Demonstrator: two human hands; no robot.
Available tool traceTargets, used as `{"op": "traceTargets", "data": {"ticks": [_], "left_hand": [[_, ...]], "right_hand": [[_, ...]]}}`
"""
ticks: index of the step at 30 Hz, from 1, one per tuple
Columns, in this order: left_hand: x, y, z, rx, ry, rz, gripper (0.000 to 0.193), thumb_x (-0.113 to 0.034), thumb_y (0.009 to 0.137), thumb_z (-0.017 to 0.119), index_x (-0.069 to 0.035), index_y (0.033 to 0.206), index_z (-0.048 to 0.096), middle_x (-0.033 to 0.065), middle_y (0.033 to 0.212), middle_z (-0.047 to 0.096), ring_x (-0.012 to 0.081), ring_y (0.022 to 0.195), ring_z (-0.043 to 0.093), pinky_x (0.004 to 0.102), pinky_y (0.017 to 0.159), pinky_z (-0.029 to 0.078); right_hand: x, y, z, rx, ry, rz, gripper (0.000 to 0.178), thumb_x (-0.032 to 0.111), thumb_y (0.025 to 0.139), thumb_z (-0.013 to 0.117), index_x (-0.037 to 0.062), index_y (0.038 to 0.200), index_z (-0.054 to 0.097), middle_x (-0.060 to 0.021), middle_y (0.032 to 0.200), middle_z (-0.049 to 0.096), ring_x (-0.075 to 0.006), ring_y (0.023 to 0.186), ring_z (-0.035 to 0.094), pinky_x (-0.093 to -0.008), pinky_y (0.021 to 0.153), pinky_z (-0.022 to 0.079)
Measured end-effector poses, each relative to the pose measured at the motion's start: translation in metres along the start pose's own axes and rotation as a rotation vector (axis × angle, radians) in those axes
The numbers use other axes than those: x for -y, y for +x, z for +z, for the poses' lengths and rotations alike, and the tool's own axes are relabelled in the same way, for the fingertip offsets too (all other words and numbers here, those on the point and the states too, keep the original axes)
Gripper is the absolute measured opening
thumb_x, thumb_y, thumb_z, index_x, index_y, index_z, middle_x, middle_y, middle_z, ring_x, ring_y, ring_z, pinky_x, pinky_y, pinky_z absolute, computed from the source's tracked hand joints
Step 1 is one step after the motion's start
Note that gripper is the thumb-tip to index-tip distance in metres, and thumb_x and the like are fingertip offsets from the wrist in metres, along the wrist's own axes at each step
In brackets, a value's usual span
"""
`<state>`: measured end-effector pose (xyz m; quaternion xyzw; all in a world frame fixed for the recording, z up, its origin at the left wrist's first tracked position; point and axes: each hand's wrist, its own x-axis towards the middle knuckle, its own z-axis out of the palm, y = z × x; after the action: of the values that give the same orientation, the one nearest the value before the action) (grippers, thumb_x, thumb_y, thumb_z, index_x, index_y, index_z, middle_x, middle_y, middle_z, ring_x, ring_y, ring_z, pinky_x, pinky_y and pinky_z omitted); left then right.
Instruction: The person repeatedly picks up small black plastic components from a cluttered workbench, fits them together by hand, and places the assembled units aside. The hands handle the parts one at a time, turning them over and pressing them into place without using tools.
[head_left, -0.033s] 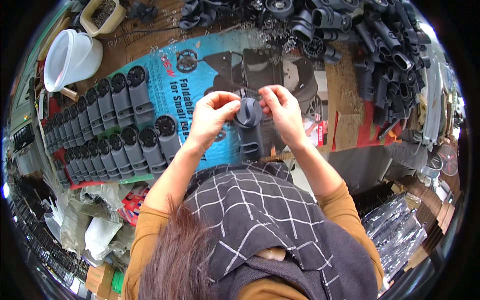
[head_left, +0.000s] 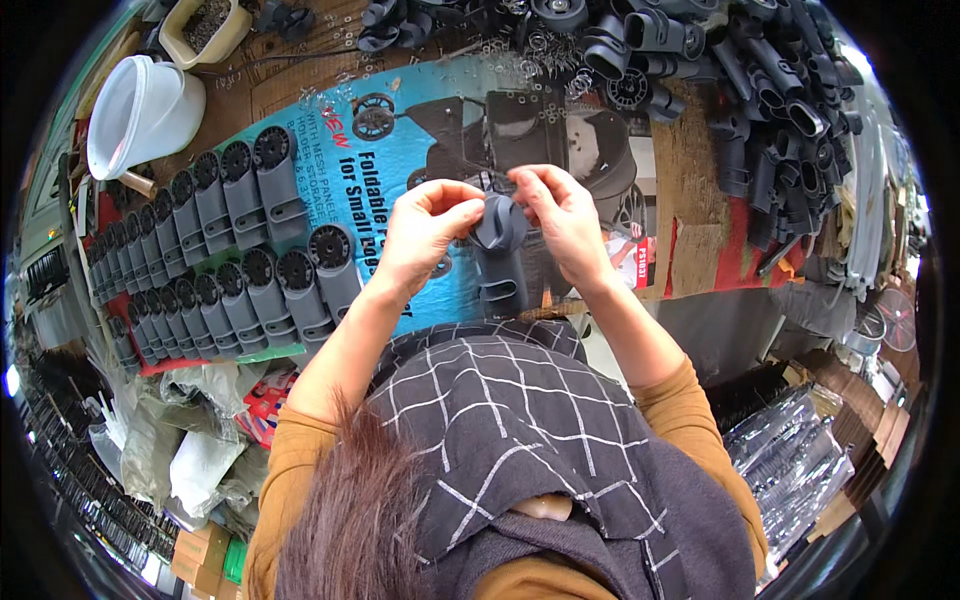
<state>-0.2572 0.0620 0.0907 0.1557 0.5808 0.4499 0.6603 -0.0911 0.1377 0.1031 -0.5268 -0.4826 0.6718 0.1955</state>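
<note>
My left hand [head_left: 425, 235] is closed, thumb and forefinger pinching the edge of a dark grey round plastic cap [head_left: 500, 224]. Beside the cap's far edge, my right hand [head_left: 565, 222] has its fingertips pressed together on something small that I cannot make out. Directly below the cap, a grey plastic leg piece [head_left: 501, 285] points toward me; whether the two are joined is hard to see. Both lie over a printed blue cardboard sheet [head_left: 440, 305]. To the left, several similar grey leg pieces with round black ends [head_left: 280, 190] stand in two rows.
A white bucket [head_left: 135, 120] and a cream tub of small parts [head_left: 205, 35] are at the far left. Loose washers and springs [head_left: 540, 50] are scattered at the back. Dark plastic parts [head_left: 770, 100] pile up at the far right. Plastic bags [head_left: 205, 465] hang below the table's left edge.
My right fingertips have shifted slightly up and to the left, closer to the cap's far edge. The cap has tilted a little in my left hand.
</note>
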Motion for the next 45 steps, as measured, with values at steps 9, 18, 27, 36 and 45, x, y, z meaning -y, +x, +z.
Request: {"op": "traceTargets", "data": {"ticks": [9,18,27,36,45], "left_hand": [[0.040,-0.029,0.004,-0.008,0.158,-0.083,0.032,-0.010,0.077,0.076,-0.005,0.101,0.057,0.0017,0.090,0.060,0.0106,0.084,0.058,0.0265,0.080,0.049],[0.053,0.000,0.003,-0.236,0.655,0.239,0.038,-0.016,0.082,0.068,-0.002,0.117,0.058,0.0124,0.111,0.060,0.0171,0.093,0.061,0.0290,0.079,0.051],[0.059,0.006,-0.005,-0.010,0.604,0.196,0.050,-0.021,0.088,0.061,-0.004,0.134,0.050,0.0157,0.127,0.055,0.0252,0.113,0.057,0.0328,0.092,0.047],[0.058,0.007,-0.007,0.030,0.623,0.189,0.050,-0.020,0.088,0.061,-0.002,0.133,0.050,0.0164,0.127,0.055,0.0261,0.115,0.056,0.0333,0.096,0.045],[0.057,0.006,-0.004,0.009,0.612,0.225,0.047,-0.019,0.089,0.061,-0.002,0.132,0.051,0.0173,0.127,0.055,0.0270,0.117,0.055,0.0337,0.097,0.044]], "right_hand": [[-0.034,-0.033,0.001,0.081,0.139,0.212,0.012,0.015,0.091,0.061,0.0058,0.093,0.054,0.0002,0.083,0.056,-0.0066,0.069,0.057,-0.0223,0.059,0.054],[-0.063,-0.008,-0.005,-0.109,-0.726,-0.152,0.024,0.018,0.086,0.065,0.0006,0.100,0.057,-0.0104,0.083,0.059,-0.0210,0.074,0.058,-0.0329,0.067,0.047],[-0.067,-0.001,-0.019,0.193,-0.199,0.105,0.038,0.014,0.088,0.063,0.0013,0.122,0.052,-0.0151,0.113,0.062,-0.0197,0.103,0.061,-0.0318,0.087,0.050],[-0.061,0.002,-0.017,0.188,-0.244,0.111,0.035,0.014,0.088,0.063,0.0021,0.118,0.052,-0.0162,0.110,0.064,-0.0215,0.106,0.061,-0.0340,0.087,0.050],[-0.069,-0.004,-0.012,0.125,-0.275,-0.016,0.032,0.017,0.088,0.064,0.0014,0.113,0.053,-0.0175,0.104,0.065,-0.0240,0.097,0.065,-0.0346,0.082,0.051]]}}
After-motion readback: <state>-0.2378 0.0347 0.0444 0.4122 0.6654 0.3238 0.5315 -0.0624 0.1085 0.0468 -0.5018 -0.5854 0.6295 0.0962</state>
